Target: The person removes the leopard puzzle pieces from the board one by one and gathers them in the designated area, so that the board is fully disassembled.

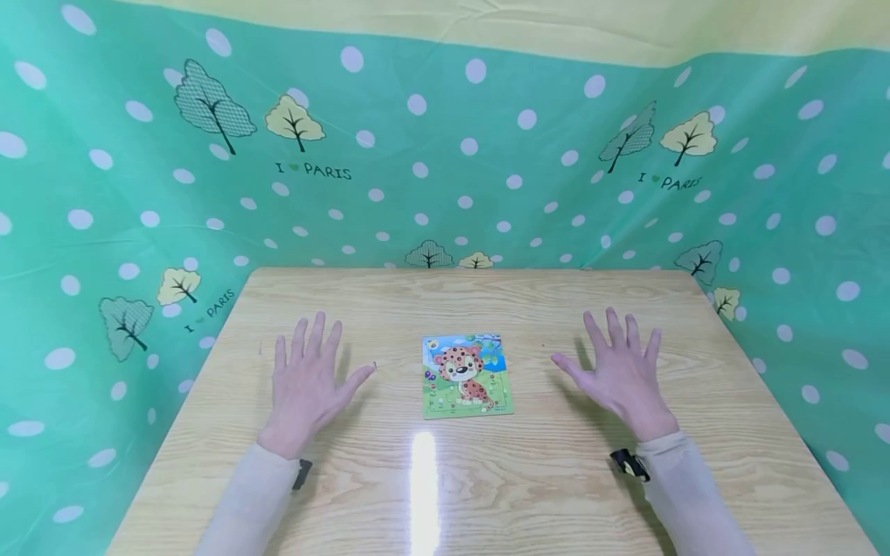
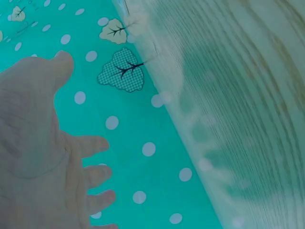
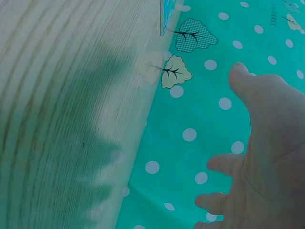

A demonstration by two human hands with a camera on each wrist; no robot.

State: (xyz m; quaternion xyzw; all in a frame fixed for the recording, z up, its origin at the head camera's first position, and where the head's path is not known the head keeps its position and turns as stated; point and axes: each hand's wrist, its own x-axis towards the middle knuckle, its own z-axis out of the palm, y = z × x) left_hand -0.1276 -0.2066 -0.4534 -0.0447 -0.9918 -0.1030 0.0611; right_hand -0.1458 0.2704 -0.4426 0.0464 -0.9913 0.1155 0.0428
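Observation:
A square picture board [image 1: 467, 376] with a spotted cartoon leopard on green grass lies flat near the middle of the table. To its left, my left hand [image 1: 309, 382] is held over the wood with fingers spread and the thumb pointing toward the board. My right hand [image 1: 622, 374] mirrors it on the other side, palm down, fingers apart. Both hands hold nothing and stay apart from the board. In the left wrist view the left hand [image 2: 43, 143] shows its thumb and fingers extended; the right hand [image 3: 267, 143] looks the same in the right wrist view.
The light wooden table [image 1: 556, 479] carries a bright streak of glare in front of the board. A green dotted cloth [image 1: 445, 177] with printed trees hangs behind the table and along both sides. Dark wrist straps [image 1: 630, 465] show at the sleeves.

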